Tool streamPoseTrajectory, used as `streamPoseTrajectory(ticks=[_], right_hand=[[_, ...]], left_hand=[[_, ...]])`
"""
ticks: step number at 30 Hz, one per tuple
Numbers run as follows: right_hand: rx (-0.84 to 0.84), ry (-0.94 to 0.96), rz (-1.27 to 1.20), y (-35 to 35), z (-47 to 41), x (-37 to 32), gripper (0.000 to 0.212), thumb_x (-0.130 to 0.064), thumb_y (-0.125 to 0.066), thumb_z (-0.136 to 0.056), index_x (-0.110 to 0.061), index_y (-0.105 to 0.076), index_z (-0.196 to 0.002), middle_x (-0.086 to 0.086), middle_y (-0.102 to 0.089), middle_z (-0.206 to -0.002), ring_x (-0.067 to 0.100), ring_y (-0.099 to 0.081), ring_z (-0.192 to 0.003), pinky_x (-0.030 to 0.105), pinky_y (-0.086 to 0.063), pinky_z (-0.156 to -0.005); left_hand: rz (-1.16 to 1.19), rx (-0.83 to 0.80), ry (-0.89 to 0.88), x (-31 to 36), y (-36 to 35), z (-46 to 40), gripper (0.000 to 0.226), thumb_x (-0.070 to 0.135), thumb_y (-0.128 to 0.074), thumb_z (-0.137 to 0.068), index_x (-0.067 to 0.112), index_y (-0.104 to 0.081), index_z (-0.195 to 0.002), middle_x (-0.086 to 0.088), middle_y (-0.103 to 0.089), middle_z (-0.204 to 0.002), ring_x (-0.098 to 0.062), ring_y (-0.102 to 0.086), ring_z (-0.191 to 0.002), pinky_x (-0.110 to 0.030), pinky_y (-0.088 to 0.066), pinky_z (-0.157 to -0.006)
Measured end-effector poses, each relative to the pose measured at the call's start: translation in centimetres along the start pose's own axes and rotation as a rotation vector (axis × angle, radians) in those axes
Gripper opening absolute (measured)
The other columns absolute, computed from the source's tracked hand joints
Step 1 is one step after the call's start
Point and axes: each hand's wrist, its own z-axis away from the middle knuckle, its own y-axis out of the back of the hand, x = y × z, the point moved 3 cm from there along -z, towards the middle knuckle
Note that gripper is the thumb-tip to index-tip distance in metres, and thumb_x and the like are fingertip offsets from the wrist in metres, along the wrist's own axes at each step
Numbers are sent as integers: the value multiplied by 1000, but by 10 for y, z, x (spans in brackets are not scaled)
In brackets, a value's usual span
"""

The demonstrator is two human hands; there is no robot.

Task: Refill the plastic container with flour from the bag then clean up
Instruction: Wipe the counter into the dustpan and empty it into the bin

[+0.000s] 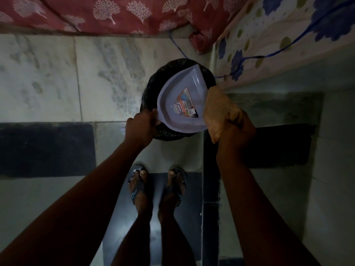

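A pale lilac plastic dustpan [180,98] with a red label is held tilted over a round bin lined with a black bag [153,81] on the floor. My left hand [141,125] grips the dustpan's near left edge. My right hand [238,125] is closed on a tan cloth [219,108], which lies against the dustpan's right rim. The flour bag and the plastic container are out of view.
My two feet in sandals [157,187] stand on a dark floor tile just behind the bin. A red patterned curtain [115,12] hangs at the top. A floral-covered surface [278,35] with a blue cord [269,55] runs along the right.
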Motion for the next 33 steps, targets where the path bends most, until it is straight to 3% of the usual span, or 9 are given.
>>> streamPoseTrajectory(ticks=[2,5,10,15,17,21,23,28,33], right_hand=[[-34,-30,-24,-2,-2,2,10,11,-54,-91,13,-64,-94,26,-63,-79,3,-48,-55,3,-42,-55],[-62,-43,-46,-9,-5,4,23,11,-54,-91,-7,-68,-93,-7,-59,-74,-7,-54,-61,8,-45,-65],[-113,-21,7,-14,-6,10,21,4,-56,-84,-15,-64,-86,-11,-56,-77,9,-53,-75,23,-45,-75],[-133,21,0,-12,-2,3,15,1,-59,-86,-6,-67,-96,-15,-55,-78,-12,-54,-67,0,-40,-68],[-155,4,15,-8,5,-2,29,9,-58,-90,-18,-64,-99,-20,-56,-81,-22,-53,-66,-2,-41,-67],[-294,149,85,0,31,-23,66,11,-57,-88,-52,-68,-104,-36,-65,-98,-19,-59,-96,14,-51,-88],[-330,349,74,5,47,-38,72,15,-57,-86,-50,-66,-116,-44,-62,-111,-15,-58,-111,25,-52,-97],[-384,575,156,25,87,-68,43,1,-48,-79,-1,-74,-114,14,-70,-118,30,-65,-114,45,-53,-97],[-462,654,132,79,151,-128,40,5,-51,-80,2,-73,-113,14,-62,-121,22,-58,-118,36,-47,-105]], left_hand=[[26,1,30,-3,-2,-1,28,33,-51,-88,22,-57,-112,-12,-59,-105,-39,-61,-96,-47,-51,-79],[127,23,103,-11,-4,-2,28,38,-52,-83,19,-62,-101,-12,-55,-104,-36,-60,-95,-44,-53,-72],[190,94,148,-18,0,-12,24,22,-62,-86,10,-61,-106,-15,-60,-101,-37,-61,-95,-47,-54,-74],[225,158,132,-18,8,-17,27,17,-63,-86,5,-55,-109,-17,-56,-106,-38,-58,-95,-42,-49,-73],[240,228,102,-11,18,-14,26,13,-63,-84,2,-55,-107,-19,-56,-105,-37,-56,-93,-39,-45,-73],[415,296,101,16,45,-2,19,24,-64,-86,7,-65,-95,-13,-66,-94,-31,-65,-88,-41,-52,-77],[708,210,192,40,67,12,25,35,-61,-91,12,-70,-90,-11,-72,-88,-26,-69,-81,-38,-56,-73],[1483,-431,614,98,127,71,31,45,-52,-95,16,-56,-83,-7,-50,-80,-20,-48,-70,-27,-45,-62],[1320,-435,659,126,193,134,16,20,-65,-88,8,-67,-98,-8,-70,-83,-21,-66,-71,-29,-56,-60]])
